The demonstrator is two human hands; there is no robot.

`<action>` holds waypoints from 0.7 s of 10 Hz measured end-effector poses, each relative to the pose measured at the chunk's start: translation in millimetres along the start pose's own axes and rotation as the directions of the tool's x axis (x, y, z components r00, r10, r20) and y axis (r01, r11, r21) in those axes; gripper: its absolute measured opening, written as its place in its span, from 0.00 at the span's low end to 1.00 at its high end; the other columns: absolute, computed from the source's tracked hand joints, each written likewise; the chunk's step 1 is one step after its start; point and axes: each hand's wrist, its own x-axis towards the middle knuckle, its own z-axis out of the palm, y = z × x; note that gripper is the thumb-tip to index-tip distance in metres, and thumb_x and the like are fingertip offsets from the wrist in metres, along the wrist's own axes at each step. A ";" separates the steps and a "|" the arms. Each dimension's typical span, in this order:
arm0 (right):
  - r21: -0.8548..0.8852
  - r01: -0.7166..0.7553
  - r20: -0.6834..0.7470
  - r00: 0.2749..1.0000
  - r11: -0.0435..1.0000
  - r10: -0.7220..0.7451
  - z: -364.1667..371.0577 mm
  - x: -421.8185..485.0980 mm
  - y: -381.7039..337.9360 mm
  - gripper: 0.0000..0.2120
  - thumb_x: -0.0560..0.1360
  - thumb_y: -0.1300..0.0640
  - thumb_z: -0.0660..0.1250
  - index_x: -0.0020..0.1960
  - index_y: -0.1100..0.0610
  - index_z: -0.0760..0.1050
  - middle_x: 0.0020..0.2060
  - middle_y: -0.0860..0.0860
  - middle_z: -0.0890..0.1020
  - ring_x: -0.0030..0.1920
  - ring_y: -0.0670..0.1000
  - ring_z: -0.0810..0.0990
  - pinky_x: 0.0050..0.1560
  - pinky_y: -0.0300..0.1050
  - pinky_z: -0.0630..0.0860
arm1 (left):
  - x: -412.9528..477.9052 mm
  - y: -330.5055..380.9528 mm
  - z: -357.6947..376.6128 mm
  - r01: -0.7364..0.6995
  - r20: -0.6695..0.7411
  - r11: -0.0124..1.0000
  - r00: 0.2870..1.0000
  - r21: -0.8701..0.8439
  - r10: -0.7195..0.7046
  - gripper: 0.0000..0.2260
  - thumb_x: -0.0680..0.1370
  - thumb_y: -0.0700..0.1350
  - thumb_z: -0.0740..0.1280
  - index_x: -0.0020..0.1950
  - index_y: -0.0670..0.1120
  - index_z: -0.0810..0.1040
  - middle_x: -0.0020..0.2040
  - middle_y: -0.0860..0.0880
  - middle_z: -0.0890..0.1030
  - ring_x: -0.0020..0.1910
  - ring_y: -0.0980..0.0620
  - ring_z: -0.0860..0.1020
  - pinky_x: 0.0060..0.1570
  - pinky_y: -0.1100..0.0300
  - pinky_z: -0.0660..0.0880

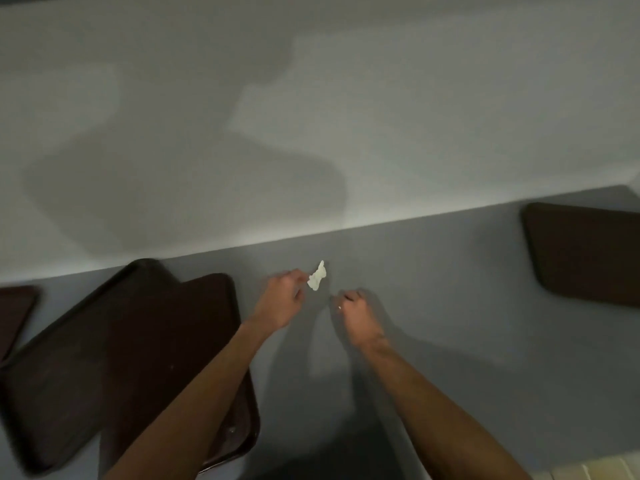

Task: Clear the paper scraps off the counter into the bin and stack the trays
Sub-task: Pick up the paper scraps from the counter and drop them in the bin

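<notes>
Scrap (317, 277) blurry; trays (588, 251) partly off-frame

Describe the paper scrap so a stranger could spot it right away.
Along the grey counter, look midway between the overlapping brown trays at left and the lone tray at right. There the fingers of the left hand pinch the paper scrap: small, white and crumpled, unlike the big dark flat trays.

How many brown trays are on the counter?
4. The far-left tray is cut by the frame; the tilted tray and the near tray overlap at left; the right tray sits far right. Others may lie outside view.
</notes>
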 end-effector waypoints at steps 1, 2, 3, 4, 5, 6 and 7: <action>-0.028 -0.064 -0.067 0.996 0.998 0.062 -9.1 -21.4 18.9 0.14 0.82 0.54 0.60 0.62 0.56 0.79 0.54 0.52 0.82 0.48 0.45 0.78 0.45 0.28 0.73 | 38.4 10.6 14.7 -0.064 0.119 0.990 0.992 0.126 0.049 0.22 0.77 0.36 0.66 0.71 0.48 0.74 0.68 0.46 0.76 0.64 0.42 0.76 0.64 0.54 0.72; 0.067 -0.105 -0.173 0.978 0.992 0.115 -28.8 -50.2 34.3 0.12 0.84 0.53 0.59 0.60 0.53 0.80 0.42 0.40 0.76 0.38 0.33 0.74 0.36 0.20 0.68 | 67.7 7.1 31.3 -0.136 0.282 0.962 0.957 0.237 0.066 0.30 0.80 0.36 0.63 0.81 0.48 0.61 0.80 0.43 0.62 0.78 0.40 0.62 0.78 0.52 0.58; 0.148 -0.091 -0.236 0.964 0.985 0.124 -45.6 -73.5 40.3 0.10 0.83 0.57 0.62 0.58 0.55 0.81 0.45 0.41 0.78 0.41 0.33 0.76 0.40 0.24 0.67 | 70.7 8.0 40.8 0.013 0.359 0.991 0.931 0.133 -0.060 0.22 0.84 0.47 0.61 0.78 0.46 0.67 0.79 0.42 0.66 0.77 0.39 0.64 0.76 0.47 0.62; 0.316 -0.108 -0.326 0.921 0.942 0.215 -55.1 -100.3 47.4 0.05 0.78 0.61 0.70 0.51 0.53 0.83 0.46 0.51 0.82 0.46 0.51 0.81 0.45 0.36 0.68 | 63.4 6.9 53.0 0.034 0.269 0.993 0.961 0.109 -0.062 0.21 0.83 0.53 0.59 0.73 0.43 0.73 0.73 0.40 0.72 0.72 0.38 0.71 0.70 0.46 0.70; 0.362 -0.088 -0.406 0.881 0.928 0.242 -55.7 -128.5 51.7 0.03 0.75 0.60 0.75 0.46 0.53 0.83 0.42 0.52 0.84 0.42 0.52 0.83 0.45 0.41 0.72 | 44.1 7.9 64.4 0.045 0.246 0.995 0.967 0.089 -0.066 0.21 0.80 0.53 0.61 0.69 0.45 0.75 0.66 0.43 0.78 0.65 0.41 0.77 0.62 0.51 0.74; 0.421 -0.105 -0.422 0.857 0.901 0.297 -56.1 -159.3 57.6 0.03 0.75 0.57 0.76 0.45 0.52 0.83 0.40 0.49 0.84 0.40 0.47 0.81 0.45 0.43 0.74 | 27.7 6.4 83.2 0.055 0.207 0.998 0.976 0.029 -0.059 0.13 0.76 0.53 0.64 0.54 0.48 0.82 0.50 0.45 0.84 0.52 0.39 0.83 0.51 0.45 0.82; 0.473 -0.131 -0.436 0.824 0.871 0.361 -58.6 -190.7 66.9 0.03 0.76 0.57 0.75 0.45 0.51 0.82 0.39 0.45 0.84 0.40 0.43 0.81 0.43 0.34 0.72 | 13.1 17.1 102.6 0.068 0.254 0.997 0.964 0.045 -0.077 0.08 0.77 0.45 0.64 0.49 0.47 0.83 0.48 0.47 0.84 0.49 0.40 0.82 0.49 0.48 0.82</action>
